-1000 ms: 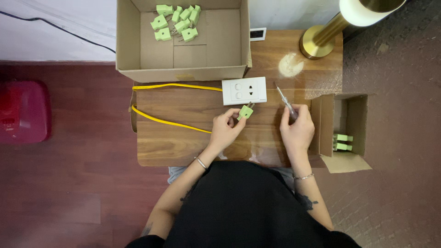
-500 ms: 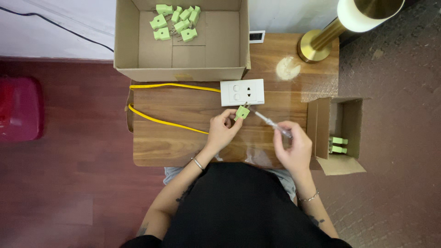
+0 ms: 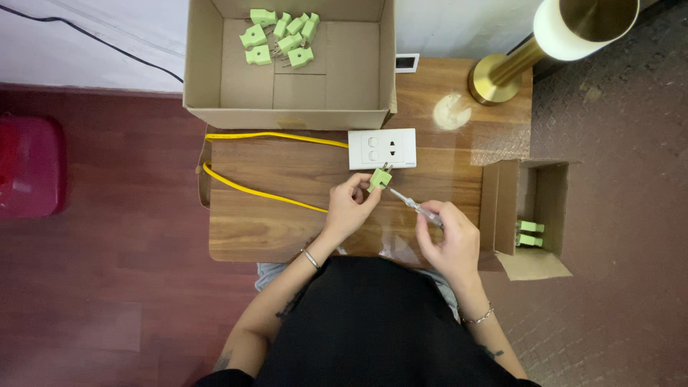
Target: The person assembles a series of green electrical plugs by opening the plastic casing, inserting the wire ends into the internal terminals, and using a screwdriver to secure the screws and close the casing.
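Note:
My left hand [image 3: 349, 208] pinches a small green plug [image 3: 380, 178] just below the white socket plate [image 3: 382, 148] on the wooden table [image 3: 272, 215]. My right hand [image 3: 448, 240] grips a slim screwdriver [image 3: 412, 204] with a clear handle. Its tip touches the green plug. A yellow cable [image 3: 258, 190] loops across the table from the socket plate toward my left hand.
A large open cardboard box [image 3: 287, 107] at the table's far edge holds several green plugs [image 3: 283, 37]. A smaller open box [image 3: 534, 215] at the right holds two green plugs [image 3: 529, 233]. A brass lamp [image 3: 545, 43] stands at the back right. A red object [image 3: 25, 165] lies on the floor at left.
My right hand has swung the screwdriver from upright at the right down and leftward until its tip meets the green plug. My left hand has kept the plug in place.

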